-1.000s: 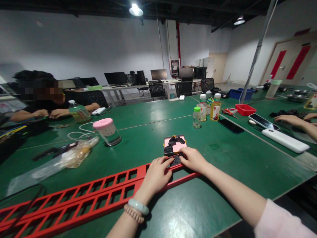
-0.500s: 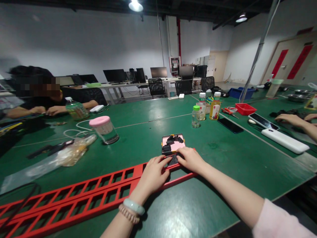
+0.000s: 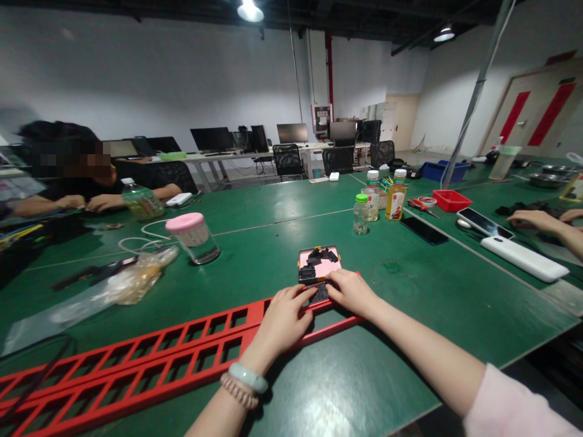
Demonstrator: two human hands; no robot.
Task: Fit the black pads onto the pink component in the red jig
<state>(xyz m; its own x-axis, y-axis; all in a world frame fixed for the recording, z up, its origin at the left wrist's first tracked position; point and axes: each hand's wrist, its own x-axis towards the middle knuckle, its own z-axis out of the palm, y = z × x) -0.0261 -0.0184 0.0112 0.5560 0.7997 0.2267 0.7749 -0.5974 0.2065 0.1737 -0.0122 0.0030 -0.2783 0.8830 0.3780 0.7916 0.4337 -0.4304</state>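
A long red slotted frame (image 3: 254, 314) lies across the near table, its right end under my hands. Set in that end is a dark rectangular piece (image 3: 320, 293). From the left, my left hand (image 3: 283, 320) reaches over the frame, its curled thumb and forefinger against the dark piece. My right hand (image 3: 353, 294) comes from the opposite side, with bent fingers at the piece's right edge. Just beyond stands a small pink-lined box (image 3: 328, 264) with several small black parts (image 3: 314, 261) in it. My hands hide part of the frame and the undersides of my fingers.
Left are a pink-lidded jar (image 3: 194, 240), a white cable and a clear plastic bag (image 3: 136, 282). Bottles (image 3: 396, 197), a dark phone (image 3: 423, 230), a red tray (image 3: 452, 200) and a white power bank (image 3: 523, 258) lie right. Other people's hands work at both sides.
Almost nothing differs. The whole view has shifted very slightly, while both hands stay at the dark piece.
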